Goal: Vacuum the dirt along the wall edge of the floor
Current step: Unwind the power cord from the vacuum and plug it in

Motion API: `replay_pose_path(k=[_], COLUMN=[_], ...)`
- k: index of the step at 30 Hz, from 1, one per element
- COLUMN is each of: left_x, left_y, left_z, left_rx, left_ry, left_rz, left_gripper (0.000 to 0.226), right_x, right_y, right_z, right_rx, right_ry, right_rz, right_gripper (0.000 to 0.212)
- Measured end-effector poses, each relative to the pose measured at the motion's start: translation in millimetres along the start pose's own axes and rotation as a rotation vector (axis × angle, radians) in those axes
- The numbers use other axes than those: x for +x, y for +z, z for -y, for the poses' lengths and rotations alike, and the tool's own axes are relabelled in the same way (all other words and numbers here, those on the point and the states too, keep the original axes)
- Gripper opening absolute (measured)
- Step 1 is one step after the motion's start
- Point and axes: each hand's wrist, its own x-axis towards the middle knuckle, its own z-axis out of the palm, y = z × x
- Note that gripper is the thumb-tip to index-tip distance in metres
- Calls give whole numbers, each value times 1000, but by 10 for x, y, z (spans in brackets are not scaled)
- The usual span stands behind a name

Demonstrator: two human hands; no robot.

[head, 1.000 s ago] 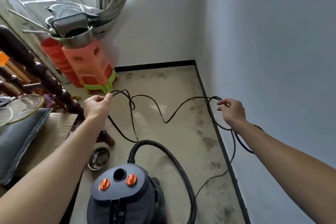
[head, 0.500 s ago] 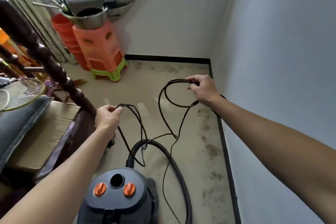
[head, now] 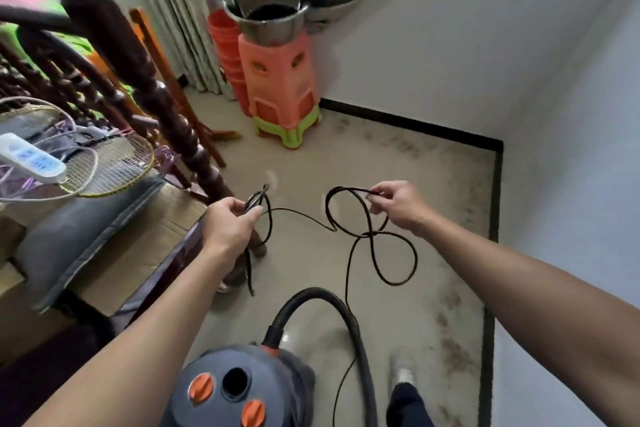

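A grey vacuum cleaner [head: 221, 388] with orange knobs stands at the bottom centre, its thick black hose [head: 332, 302] arching to the right. Its thin black power cord [head: 346, 239] hangs in loops between my hands. My left hand [head: 228, 225] grips a bundle of cord loops. My right hand [head: 398, 206] pinches another loop, held a little higher. Dark dirt patches [head: 450, 322] run along the right wall's black skirting [head: 488, 340] and near the far wall.
Stacked orange and green plastic stools [head: 280, 87] with metal pots on top stand at the far wall by a curtain. A dark wooden bed frame [head: 145, 87] with a cardboard box [head: 145, 236], rackets and a power strip [head: 31, 158] fills the left. My foot [head: 405, 378] is beside the hose.
My right hand has dropped lower and nearer the left, carrying a cord loop. The view has swung left, showing more of the bed frame and the power strip.
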Motion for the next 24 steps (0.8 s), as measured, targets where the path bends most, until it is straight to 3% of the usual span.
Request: replay_pose_path(k=[6, 10, 12, 15, 20, 24], left_x=[417, 601, 672, 788, 827, 719], left_y=[795, 1217, 1359, 1441, 1290, 950], left_z=[-216, -457, -583, -717, -861, -838], left_rx=[-89, -135, -140, -102, 355, 405], left_ry=[-198, -275, -258, -211, -48, -1], left_rz=[100, 177, 147, 26, -127, -264], left_gripper=[29, 33, 28, 21, 32, 24], right_x=[803, 1116, 1256, 1465, 1653, 1673], right_y=[-199, -565, -726, -835, -394, -162], right_z=[46, 160, 193, 152, -271, -632], right_rx=[264, 351, 360, 315, 5, -161], right_ry=[-74, -52, -51, -32, 15, 147], right_rz=[457, 619, 613, 470, 230, 262], right_gripper=[9, 8, 10, 12, 12, 20])
